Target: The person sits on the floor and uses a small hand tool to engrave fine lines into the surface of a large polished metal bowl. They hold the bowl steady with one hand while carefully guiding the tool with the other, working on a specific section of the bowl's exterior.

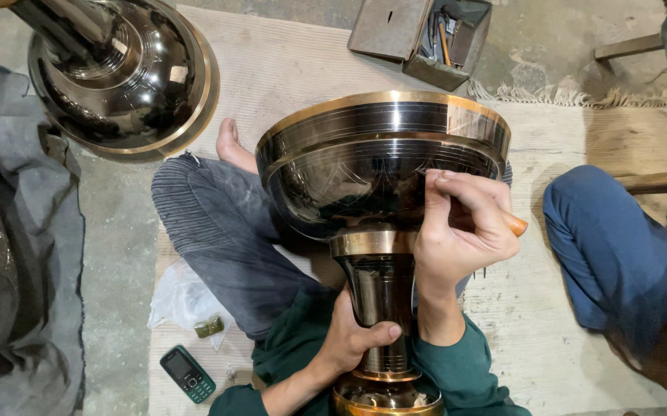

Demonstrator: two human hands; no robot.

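Metal: dark polished goblet-shaped vessel (pixel 379 177) with brass bands lies across your lap, wide bowl pointing away from you, stem toward your chest.
Left hand: your left hand (pixel 352 335) wraps tight round the vessel's narrow stem, thumb across the front, just above the brass foot ring.
Right hand: your right hand (pixel 464 227) sits against the right side of the vessel's bowl, fingers curled in and pinched on a small tool with an orange handle (pixel 517 226); the working tip is hidden behind the fingers, so it looks pressed to the bowl but you can't be sure from here.
Legs: your grey-trousered knee (pixel 218 223) lies left of the vessel, bare foot (pixel 233 146) beside the bowl's left rim.
Neighbour: another person's blue-clad leg (pixel 611 246) sits right of the vessel, well apart from it.
Floor: a green-edged mobile phone (pixel 188 374) lies left of the vessel's foot; a clear plastic bag (pixel 183 296) is just above it.
Beyond: a second dark metal vessel (pixel 121 73) stands off to the upper left; an open metal tool box (pixel 422 35) sits past the bowl's rim.
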